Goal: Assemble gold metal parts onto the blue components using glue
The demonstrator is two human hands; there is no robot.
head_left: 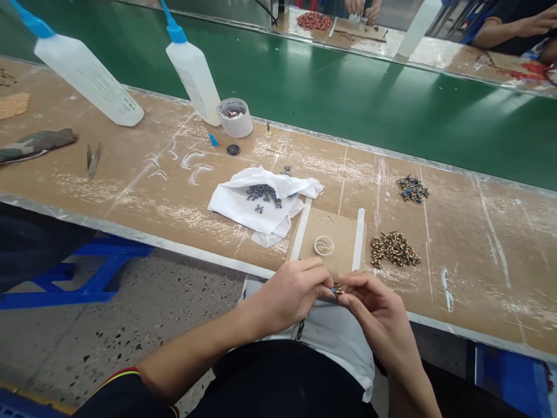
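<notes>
Both hands pinch one small bead.
Left hand (291, 293) and right hand (374, 310) meet fingertip to fingertip on the bead (336, 288), just below the cardboard pad (343, 232).

Brown workbench (478, 255), two glue bottles (194, 72) and tape roll (235, 117) near back edge, white cloth (261, 200), cardboard pad (337, 232) at front edge, bead piles (394, 249) beside it

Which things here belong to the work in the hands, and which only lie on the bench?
In use:
left hand and right hand, pinching a small part
small dish
pile of gold parts
blue parts on white cloth

Lying about:
two squeeze bottles
tape roll
tweezers
</notes>
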